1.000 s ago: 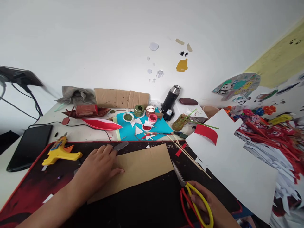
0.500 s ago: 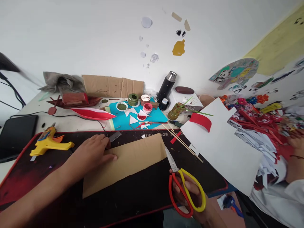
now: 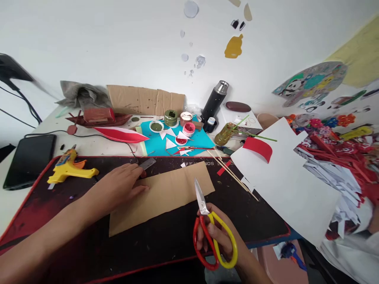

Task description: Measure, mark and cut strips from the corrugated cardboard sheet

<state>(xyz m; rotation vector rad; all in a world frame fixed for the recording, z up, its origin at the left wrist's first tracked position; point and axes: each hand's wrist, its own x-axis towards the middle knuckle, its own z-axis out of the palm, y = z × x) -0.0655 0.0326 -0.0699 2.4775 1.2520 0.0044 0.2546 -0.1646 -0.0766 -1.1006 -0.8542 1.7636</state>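
Fingers of the left hand (image 3: 122,183) on a long brown cardboard strip (image 3: 174,183), steel scissors with red and yellow handles (image 3: 203,210) in the right hand (image 3: 222,237).
The left thumb lies along the strip's left half; whether the other fingers grip anything, I cannot tell. The strip lies on a black-and-red mat (image 3: 154,250), long axis slanting from near left to far right. Right fingers are wrapped round the handles, blades pointing away and slightly left.

craft workspace, paint pots (image 3: 171,119), glue gun (image 3: 70,169)
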